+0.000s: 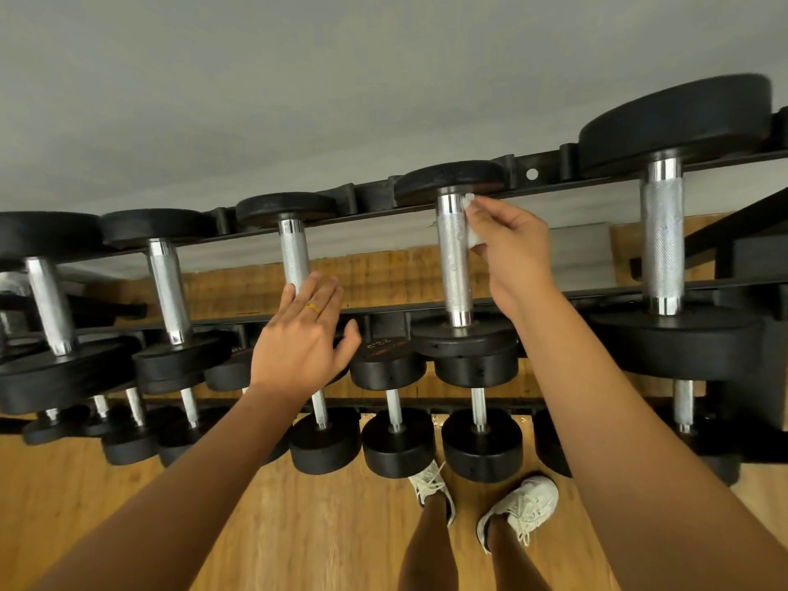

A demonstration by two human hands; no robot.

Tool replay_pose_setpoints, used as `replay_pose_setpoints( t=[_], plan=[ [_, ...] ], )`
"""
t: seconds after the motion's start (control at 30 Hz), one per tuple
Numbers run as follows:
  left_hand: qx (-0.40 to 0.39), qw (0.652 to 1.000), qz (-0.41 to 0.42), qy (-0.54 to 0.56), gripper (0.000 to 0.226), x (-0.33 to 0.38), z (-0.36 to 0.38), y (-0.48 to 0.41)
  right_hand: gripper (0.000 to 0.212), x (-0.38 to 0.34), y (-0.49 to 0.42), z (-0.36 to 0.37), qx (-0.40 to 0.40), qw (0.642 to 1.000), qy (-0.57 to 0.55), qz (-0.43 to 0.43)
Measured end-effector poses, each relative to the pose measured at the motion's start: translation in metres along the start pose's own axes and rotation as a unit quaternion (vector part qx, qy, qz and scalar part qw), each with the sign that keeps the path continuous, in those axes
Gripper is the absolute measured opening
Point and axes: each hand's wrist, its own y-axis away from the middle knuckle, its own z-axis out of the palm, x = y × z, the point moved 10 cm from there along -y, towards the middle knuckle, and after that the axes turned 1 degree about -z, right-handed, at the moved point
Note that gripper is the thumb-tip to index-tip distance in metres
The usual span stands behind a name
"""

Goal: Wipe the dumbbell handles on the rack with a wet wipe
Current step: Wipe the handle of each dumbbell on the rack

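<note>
A black two-tier rack (550, 162) holds several black dumbbells with knurled chrome handles. My right hand (509, 249) pinches a small white wet wipe (471, 223) against the right side of one top-tier handle (453, 253), near its far end. My left hand (300, 341) is open with fingers spread, a gold ring on one finger. Its fingertips rest on the near end of the neighbouring handle (293, 253) to the left. Another thick handle (663, 241) stands further right, and two more handles (166, 287) lie to the left.
The lower tier carries smaller dumbbells (396, 437) close to my legs. My white sneakers (518, 511) stand on the wooden floor (298, 526) in front of the rack. A plain grey wall (298, 100) is behind it.
</note>
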Motion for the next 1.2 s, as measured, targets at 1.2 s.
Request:
replay_pose_setpoints(
  t=[1.2],
  plan=[
    [0.006,0.999,0.017,-0.049,0.054,0.002,0.004,0.0,0.015,-0.012,0.0,-0.005,-0.003,0.997,0.065,-0.04]
  ],
)
